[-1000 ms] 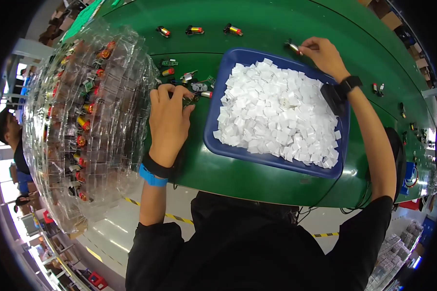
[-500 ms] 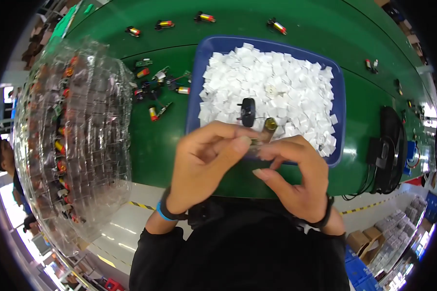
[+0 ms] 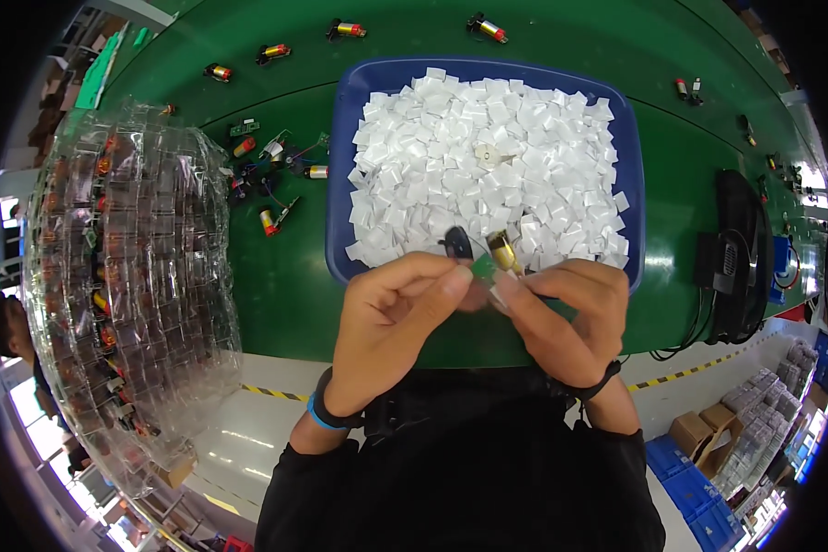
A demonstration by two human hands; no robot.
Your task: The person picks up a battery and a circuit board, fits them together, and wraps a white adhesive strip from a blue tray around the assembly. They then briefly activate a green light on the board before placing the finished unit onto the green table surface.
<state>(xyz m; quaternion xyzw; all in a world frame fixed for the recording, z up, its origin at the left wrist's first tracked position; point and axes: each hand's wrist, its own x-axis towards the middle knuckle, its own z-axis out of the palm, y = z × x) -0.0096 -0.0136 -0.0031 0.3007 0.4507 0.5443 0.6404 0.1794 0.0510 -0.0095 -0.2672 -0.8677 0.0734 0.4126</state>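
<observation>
Hands close together at the near edge of the blue tray (image 3: 338, 184)! The left hand (image 3: 386, 317) pinches the green circuit board (image 3: 482, 268) between thumb and fingers; the right hand (image 3: 575, 317) has its thumb at the board's right side, its grip impossible to tell. Just beyond the fingertips: a gold cylinder (image 3: 501, 249) and a black oval part (image 3: 457, 243).

Left hand (image 3: 391, 322) pinching, right hand (image 3: 570, 317) near, fingers curled, forearms (image 3: 317, 438) angled inward
</observation>
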